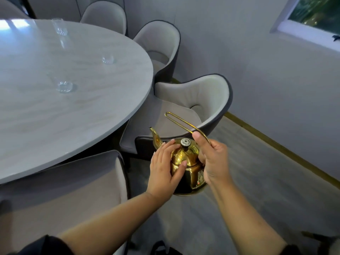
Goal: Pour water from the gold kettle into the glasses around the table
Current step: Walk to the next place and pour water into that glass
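The gold kettle [189,166] is held in the air off the table's right edge, between two chairs, its spout pointing up and left. My right hand [211,159] grips the thin wire handle near its base. My left hand [165,166] lies flat against the kettle's left side and lid. Three clear glasses stand on the round grey marble table [36,116]: a tall glass [59,26] at the far edge, a low glass [108,59] toward the right, and a low glass [64,86] nearer the middle.
Grey padded chairs ring the table: one [198,100] just behind the kettle, one [161,46] farther back, one [104,15] at the top, one [73,183] in front of me. A wall with a window [316,13] is to the right, grey floor below.
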Tool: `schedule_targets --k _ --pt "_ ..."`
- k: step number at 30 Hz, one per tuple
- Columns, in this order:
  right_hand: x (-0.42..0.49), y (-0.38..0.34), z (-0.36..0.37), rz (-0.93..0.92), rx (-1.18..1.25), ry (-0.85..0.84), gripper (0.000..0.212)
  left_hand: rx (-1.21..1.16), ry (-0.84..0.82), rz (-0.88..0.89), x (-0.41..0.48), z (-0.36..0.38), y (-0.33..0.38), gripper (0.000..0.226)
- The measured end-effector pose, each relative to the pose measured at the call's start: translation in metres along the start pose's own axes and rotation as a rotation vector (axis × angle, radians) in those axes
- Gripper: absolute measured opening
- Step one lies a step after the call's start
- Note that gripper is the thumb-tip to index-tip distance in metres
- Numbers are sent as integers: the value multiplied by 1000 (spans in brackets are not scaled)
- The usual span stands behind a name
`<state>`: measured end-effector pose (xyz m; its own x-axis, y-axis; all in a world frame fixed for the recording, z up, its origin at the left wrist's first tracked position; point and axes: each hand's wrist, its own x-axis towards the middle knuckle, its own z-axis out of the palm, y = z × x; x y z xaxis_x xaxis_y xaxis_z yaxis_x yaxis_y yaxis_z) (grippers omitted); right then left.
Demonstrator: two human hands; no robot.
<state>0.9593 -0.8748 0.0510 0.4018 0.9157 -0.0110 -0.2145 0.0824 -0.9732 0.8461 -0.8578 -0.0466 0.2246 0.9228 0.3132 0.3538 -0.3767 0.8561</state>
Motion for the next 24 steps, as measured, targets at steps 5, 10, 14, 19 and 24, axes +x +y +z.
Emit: schedule_targets --k 5,10,14,19,24 --pt "55 4 7 29 28 -51 48 17 14 -32 45 5 -12 42" --pt "113 10 17 39 9 -98 63 92 49 -77 90 10 -25 46" --pt "162 11 26 46 -25 -204 63 133 115 -106 127 18 -37 45" --pt "230 7 41 65 -27 -376 56 102 276 -175 179 31 -48 46" --pt "287 6 68 88 -4 -492 55 75 391 -277 228 28 -61 47"
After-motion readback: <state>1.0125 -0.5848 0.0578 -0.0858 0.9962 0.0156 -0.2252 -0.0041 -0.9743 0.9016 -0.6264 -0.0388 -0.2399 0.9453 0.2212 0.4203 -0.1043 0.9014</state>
